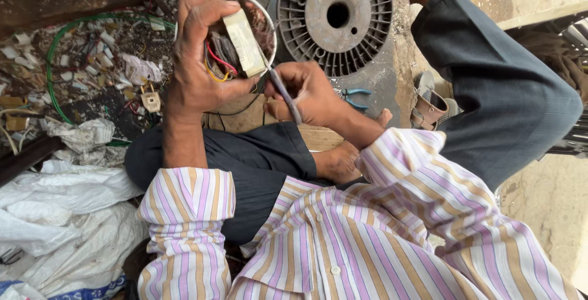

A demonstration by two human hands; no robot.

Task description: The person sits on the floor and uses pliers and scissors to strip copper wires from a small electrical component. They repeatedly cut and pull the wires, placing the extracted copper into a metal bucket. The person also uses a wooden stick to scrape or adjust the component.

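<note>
My left hand grips a small electrical unit, a block wrapped in pale tape with red, yellow and dark wires bunched at its side. My right hand is closed around a thin metal tool whose tip touches the edge of the pale tape. Both hands are held above my crossed legs in dark trousers. The unit's underside is hidden by my fingers.
A white bowl lies just behind the unit. A large grey ribbed spool lies beyond it, blue-handled pliers beside my right wrist. Wire scraps and a green cable litter the ground on the left, white sacks lower left.
</note>
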